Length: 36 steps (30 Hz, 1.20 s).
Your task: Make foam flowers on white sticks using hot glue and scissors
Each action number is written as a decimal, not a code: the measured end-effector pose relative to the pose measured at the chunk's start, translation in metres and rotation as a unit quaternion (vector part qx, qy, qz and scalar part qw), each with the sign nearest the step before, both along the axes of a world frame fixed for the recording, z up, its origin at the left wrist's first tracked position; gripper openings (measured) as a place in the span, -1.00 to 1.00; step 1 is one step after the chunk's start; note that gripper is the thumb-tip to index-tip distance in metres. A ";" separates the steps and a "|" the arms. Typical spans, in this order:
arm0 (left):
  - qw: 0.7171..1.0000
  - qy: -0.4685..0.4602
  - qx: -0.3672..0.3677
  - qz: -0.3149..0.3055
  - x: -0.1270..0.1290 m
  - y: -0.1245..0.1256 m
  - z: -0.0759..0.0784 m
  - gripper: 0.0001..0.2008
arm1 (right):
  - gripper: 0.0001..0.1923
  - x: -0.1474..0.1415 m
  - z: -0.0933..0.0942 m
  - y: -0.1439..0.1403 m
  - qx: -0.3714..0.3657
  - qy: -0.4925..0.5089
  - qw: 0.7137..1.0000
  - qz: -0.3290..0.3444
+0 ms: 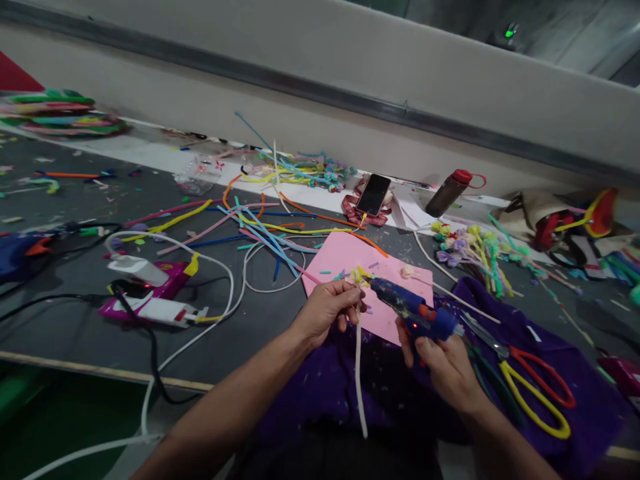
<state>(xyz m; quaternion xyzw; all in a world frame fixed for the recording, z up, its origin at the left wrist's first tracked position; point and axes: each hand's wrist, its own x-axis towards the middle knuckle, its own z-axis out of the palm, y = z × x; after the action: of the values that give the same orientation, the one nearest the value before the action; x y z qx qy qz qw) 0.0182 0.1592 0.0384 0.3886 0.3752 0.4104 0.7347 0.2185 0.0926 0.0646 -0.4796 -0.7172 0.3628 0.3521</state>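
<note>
My left hand (325,310) pinches a thin white stick (359,373) topped with a small yellow flower (358,275); the stick hangs down toward my lap. My right hand (447,367) grips a blue hot glue gun (413,310), its nozzle pointing left at the flower, almost touching it. Both hands hover over a pink paper sheet (345,260) and a purple cloth (545,347) on the grey table (75,320).
Scissors with red and yellow handles (537,390) lie on the cloth at right. Finished stick flowers (473,250), a phone (373,194), a dark bottle (449,192), coloured pipe cleaners (265,227), a pink power strip (150,293) with white cables (220,313) surround the work spot.
</note>
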 end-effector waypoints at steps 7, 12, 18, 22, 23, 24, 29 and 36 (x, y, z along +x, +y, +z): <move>1.000 -0.004 -0.004 -0.001 0.000 0.000 0.001 -0.72 | -0.61 0.000 -0.004 0.001 0.000 -0.007 1.000 -0.008; 1.000 0.003 -0.003 0.001 0.000 0.000 0.004 -0.70 | -0.61 0.001 -0.008 0.001 0.002 -0.015 1.000 -0.007; 1.000 0.005 -0.005 -0.002 0.000 0.000 0.004 -0.71 | -0.63 0.000 -0.007 0.002 0.011 -0.034 0.999 -0.013; 1.000 0.006 -0.008 0.003 -0.001 0.000 0.006 -0.73 | -0.66 0.002 -0.008 0.000 0.001 -0.043 0.999 -0.009; 1.000 0.006 -0.007 0.004 -0.001 0.000 0.006 -0.73 | -0.66 0.002 -0.009 -0.001 -0.003 -0.046 0.999 -0.009; 1.000 0.005 -0.007 0.005 -0.001 0.000 0.006 -0.73 | -0.66 0.003 -0.009 -0.001 -0.006 -0.049 0.999 -0.007; 1.000 0.014 -0.006 0.007 -0.001 0.000 0.006 -0.72 | -0.61 0.005 -0.009 -0.001 0.004 -0.043 0.999 -0.012; 1.000 0.024 -0.007 0.012 0.000 0.000 0.006 -0.72 | -0.65 0.005 -0.008 0.002 0.002 -0.063 0.998 -0.005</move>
<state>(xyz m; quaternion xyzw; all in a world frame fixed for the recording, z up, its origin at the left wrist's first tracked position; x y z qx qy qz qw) 0.0180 0.1593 0.0446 0.3891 0.3997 0.4070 0.7233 0.2230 0.0944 0.0563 -0.5047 -0.7363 0.3285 0.3086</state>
